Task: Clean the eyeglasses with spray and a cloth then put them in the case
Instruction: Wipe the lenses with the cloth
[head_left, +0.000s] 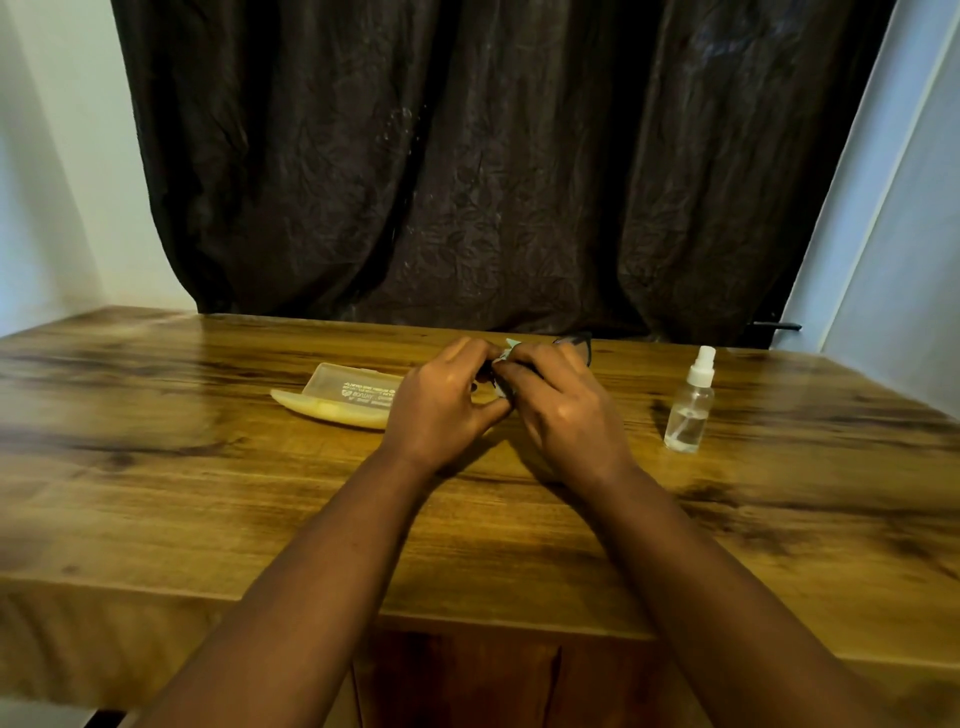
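Note:
Both my hands meet above the middle of the wooden table (208, 493). My left hand (441, 405) grips the dark-framed eyeglasses (579, 344), of which only one lens rim shows past my fingers. My right hand (561, 410) pinches a small pale cloth (503, 358) against the glasses, and most of the cloth is hidden between the hands. A translucent yellowish glasses case (343, 397) lies open on the table, just left of my left hand. A clear spray bottle (690, 402) with a white cap stands upright to the right of my right hand.
A dark curtain (493, 166) hangs behind the table's far edge. Pale walls (893, 234) flank it on both sides. The table's near edge runs below my forearms.

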